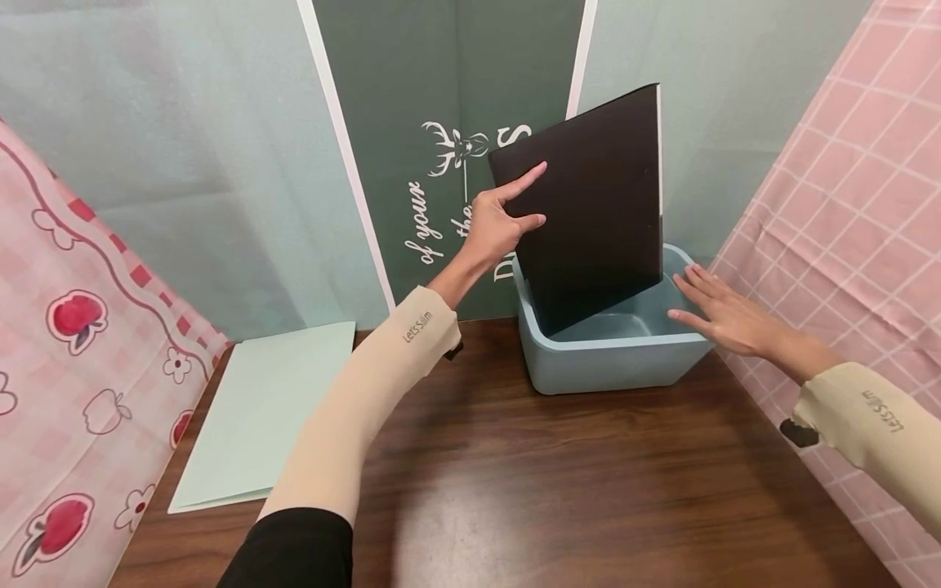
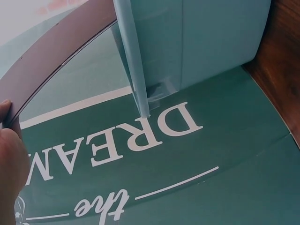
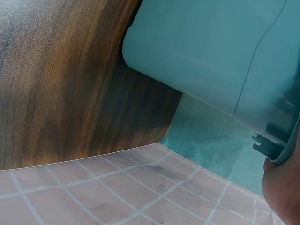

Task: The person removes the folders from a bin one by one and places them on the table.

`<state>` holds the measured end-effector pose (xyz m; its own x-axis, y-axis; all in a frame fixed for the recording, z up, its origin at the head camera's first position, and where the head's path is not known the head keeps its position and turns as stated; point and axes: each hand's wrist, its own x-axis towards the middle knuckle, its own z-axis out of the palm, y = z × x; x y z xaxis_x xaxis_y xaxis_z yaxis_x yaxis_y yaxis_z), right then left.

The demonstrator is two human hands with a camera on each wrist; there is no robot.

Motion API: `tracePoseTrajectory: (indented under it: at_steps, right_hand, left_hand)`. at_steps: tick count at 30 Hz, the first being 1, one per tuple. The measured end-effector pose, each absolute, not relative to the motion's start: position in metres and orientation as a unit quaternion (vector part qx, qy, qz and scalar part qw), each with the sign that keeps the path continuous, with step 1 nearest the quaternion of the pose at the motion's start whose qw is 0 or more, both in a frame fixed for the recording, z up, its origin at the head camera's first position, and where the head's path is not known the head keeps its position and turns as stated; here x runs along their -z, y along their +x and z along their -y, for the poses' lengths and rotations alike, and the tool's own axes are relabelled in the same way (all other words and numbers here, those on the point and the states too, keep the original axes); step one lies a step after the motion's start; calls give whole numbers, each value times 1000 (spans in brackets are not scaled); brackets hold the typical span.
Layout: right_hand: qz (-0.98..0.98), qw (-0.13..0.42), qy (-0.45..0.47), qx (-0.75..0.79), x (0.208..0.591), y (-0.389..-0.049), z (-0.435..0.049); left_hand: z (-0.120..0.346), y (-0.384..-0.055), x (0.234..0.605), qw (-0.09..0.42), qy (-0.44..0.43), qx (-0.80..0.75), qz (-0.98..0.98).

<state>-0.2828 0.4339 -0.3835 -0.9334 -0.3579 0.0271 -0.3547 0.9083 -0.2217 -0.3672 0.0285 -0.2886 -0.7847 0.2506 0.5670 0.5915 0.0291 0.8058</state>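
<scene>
My left hand (image 1: 496, 224) pinches a flat black folder (image 1: 595, 196) by its left edge, with thumb and index finger lying on the near face. The folder stands tilted, its lower end inside a blue-grey plastic bin (image 1: 617, 363) and a pale strip along its right edge. In the left wrist view the folder (image 2: 61, 44) looks bowed, and part of the left hand (image 2: 11, 173) shows at the edge. My right hand (image 1: 724, 314) lies at the bin's right rim with its fingers extended. The right wrist view shows the bin's outer wall (image 3: 197, 56) beside that hand (image 3: 283, 187).
A pale green folder (image 1: 272, 408) lies flat on the left of the brown wooden table (image 1: 559, 474). Behind stands a green cloth backdrop (image 1: 382, 49) with white lettering. Pink patterned cloths hang at the left (image 1: 73, 392) and the right (image 1: 845, 204).
</scene>
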Motion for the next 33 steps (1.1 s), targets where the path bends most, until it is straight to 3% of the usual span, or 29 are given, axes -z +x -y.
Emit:
tracePoseTrajectory:
  at_steps: [23, 33]
  right_hand:
    - [-976, 1, -190, 108, 386, -287, -435]
    - [-975, 3, -194, 110, 386, -286, -434]
  left_hand:
    - [-2, -362, 270, 163, -273, 705, 634]
    - [11, -349, 257, 147, -260, 744, 597]
